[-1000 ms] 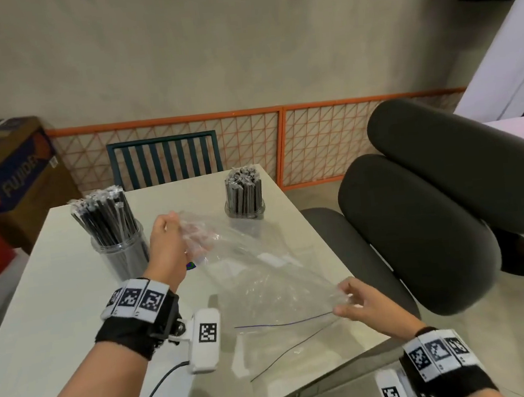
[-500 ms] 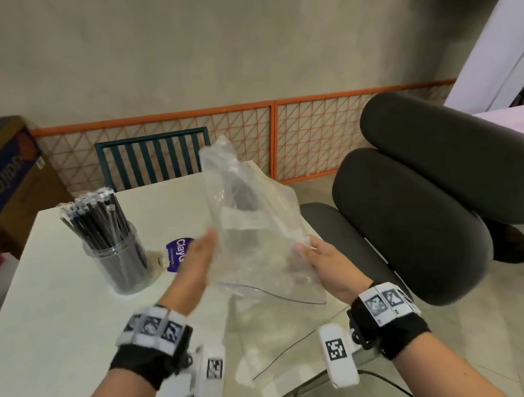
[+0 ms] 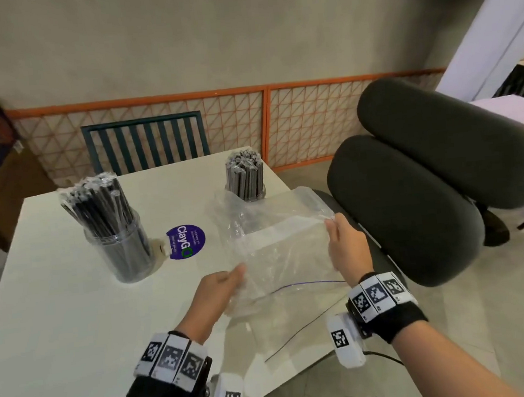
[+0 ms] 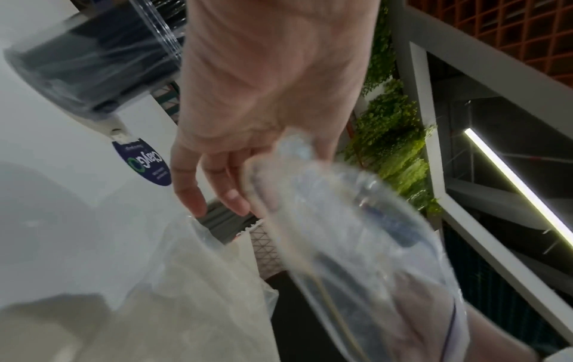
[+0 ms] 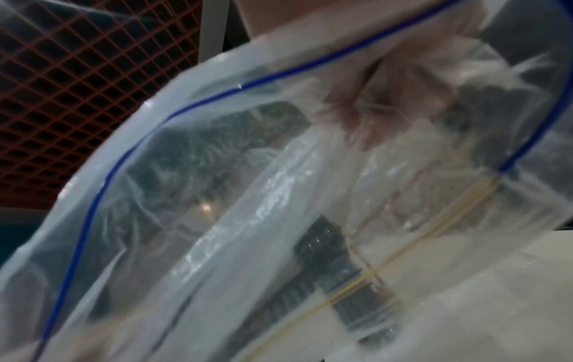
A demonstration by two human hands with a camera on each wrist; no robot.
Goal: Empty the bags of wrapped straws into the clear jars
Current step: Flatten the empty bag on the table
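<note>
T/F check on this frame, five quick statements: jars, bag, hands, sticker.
1. Both clear jars hold straws. True: the near jar and the far jar are both packed with upright wrapped straws.
2. The plastic bag is full of straws. False: it looks empty, see-through and slack.
3. Both hands hold the bag. True: the left hand grips its near left edge, the right hand its right edge.
4. The purple round sticker is on the far jar. False: it lies flat on the table, beside the near jar.
5. The far jar lies tipped over. False: it stands upright near the table's far edge.
</note>
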